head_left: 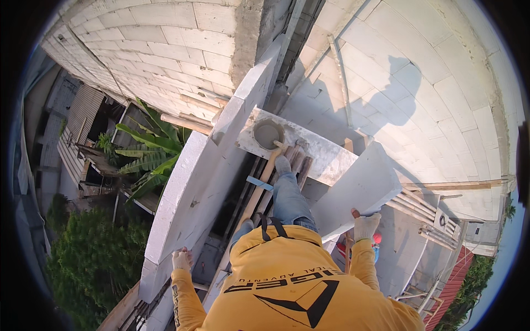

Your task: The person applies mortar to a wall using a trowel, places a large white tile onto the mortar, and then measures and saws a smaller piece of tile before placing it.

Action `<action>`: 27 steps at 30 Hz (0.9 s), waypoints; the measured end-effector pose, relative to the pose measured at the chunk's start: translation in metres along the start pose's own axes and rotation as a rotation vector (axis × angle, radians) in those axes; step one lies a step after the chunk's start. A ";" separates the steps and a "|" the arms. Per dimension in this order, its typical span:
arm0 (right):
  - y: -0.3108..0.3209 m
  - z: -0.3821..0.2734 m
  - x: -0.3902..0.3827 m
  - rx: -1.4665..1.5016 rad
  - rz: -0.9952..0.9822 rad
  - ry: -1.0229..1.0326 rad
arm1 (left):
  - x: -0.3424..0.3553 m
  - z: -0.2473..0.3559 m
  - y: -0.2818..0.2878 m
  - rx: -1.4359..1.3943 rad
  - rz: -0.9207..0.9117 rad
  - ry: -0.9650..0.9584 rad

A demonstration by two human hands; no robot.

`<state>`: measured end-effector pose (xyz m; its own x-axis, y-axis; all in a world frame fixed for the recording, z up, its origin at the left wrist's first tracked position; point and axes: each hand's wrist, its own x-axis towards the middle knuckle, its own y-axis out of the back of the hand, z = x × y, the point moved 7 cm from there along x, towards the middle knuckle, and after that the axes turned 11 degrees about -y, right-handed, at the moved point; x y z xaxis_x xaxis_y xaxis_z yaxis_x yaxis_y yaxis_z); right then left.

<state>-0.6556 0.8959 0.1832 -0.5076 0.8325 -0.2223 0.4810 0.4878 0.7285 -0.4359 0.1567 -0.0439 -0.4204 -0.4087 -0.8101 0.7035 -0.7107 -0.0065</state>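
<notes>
My right hand (pixel 364 225), in a pale glove, grips the near lower corner of a big white building block (pixel 359 187) and holds it tilted at my right side. My left hand (pixel 181 258), also gloved, rests on top of the white block wall (pixel 193 176) to my left, fingers curled over its edge. I wear a yellow long-sleeved shirt and jeans and stand on wooden planks (pixel 265 187) high above the ground. Ahead of my foot a round bucket of grey mortar (pixel 268 134) sits on a white slab (pixel 326 157), a wooden tool handle (pixel 279 146) leaning at its rim.
White block walls (pixel 430 83) rise ahead and to the right, with a concrete column (pixel 248 38) between them. Beyond the left wall there is a sheer drop to banana plants (pixel 146 146), trees and tin roofs. Timber rails (pixel 452 186) cross at the right, and something red and blue lies below my right arm.
</notes>
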 end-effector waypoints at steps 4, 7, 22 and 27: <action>-0.052 -0.038 0.082 -0.103 -0.128 0.064 | -0.075 -0.028 -0.059 0.195 0.303 0.100; -0.094 -0.098 0.117 -0.051 -0.267 0.127 | -0.099 -0.047 -0.081 -0.146 0.016 0.219; -0.296 -0.110 0.365 -0.656 -0.460 0.296 | -0.106 0.001 -0.312 0.545 0.147 0.130; -0.393 -0.056 0.420 -0.976 -0.421 0.300 | -0.118 -0.027 -0.274 0.505 0.375 0.218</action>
<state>-1.0979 1.0391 -0.1596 -0.7142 0.4869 -0.5028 -0.4752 0.1900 0.8591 -0.5638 0.4153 0.0378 -0.0366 -0.5933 -0.8041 0.4022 -0.7453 0.5317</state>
